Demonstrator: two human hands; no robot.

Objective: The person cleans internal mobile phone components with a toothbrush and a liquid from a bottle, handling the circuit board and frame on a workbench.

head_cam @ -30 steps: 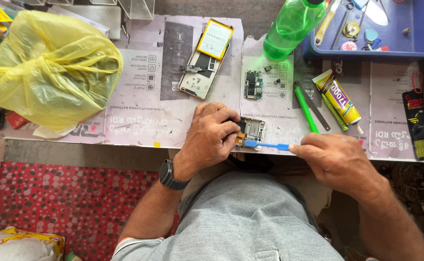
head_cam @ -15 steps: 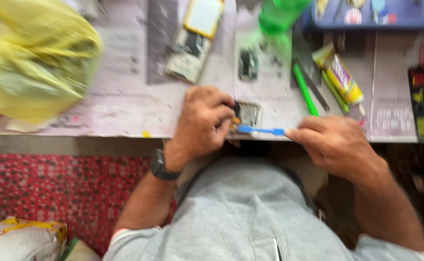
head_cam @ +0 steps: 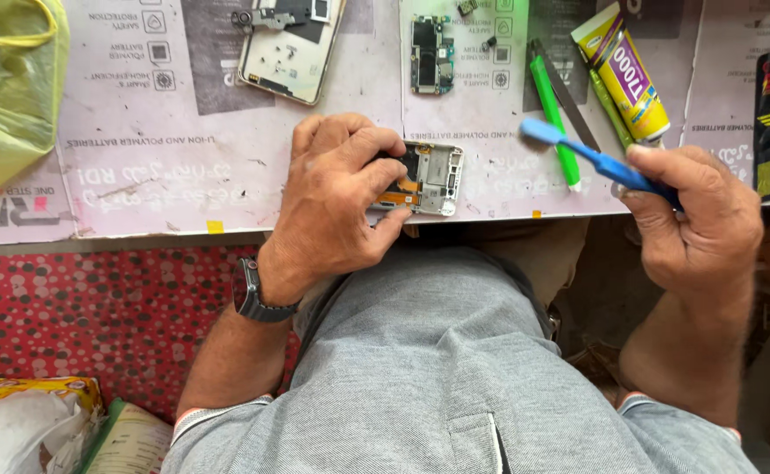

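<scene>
- my left hand (head_cam: 336,197) is clamped on the small phone frame (head_cam: 431,178), pinning it at the near edge of the bench (head_cam: 183,189); thumb underneath, fingers curled over the top, orange flex strip showing on its left side
- right hand (head_cam: 696,219) is closed around the blue toothbrush (head_cam: 591,158); bristle head is up in the air, well apart from the frame, pointing back toward it
- stuff around: green pen-like tool (head_cam: 553,118) and yellow glue tube (head_cam: 626,75) just beside the brush; loose circuit board (head_cam: 430,54) and an opened phone back (head_cam: 293,44) farther up; yellow plastic bag (head_cam: 3,96) off to the left
- what could bite me, I reckon: frame sits right on the bench lip, so a hard scrub could shove it off into my lap; that flex looks thin, bristles snagging it could tear it; swinging the brush back in could knock the glue tube or the green tool
</scene>
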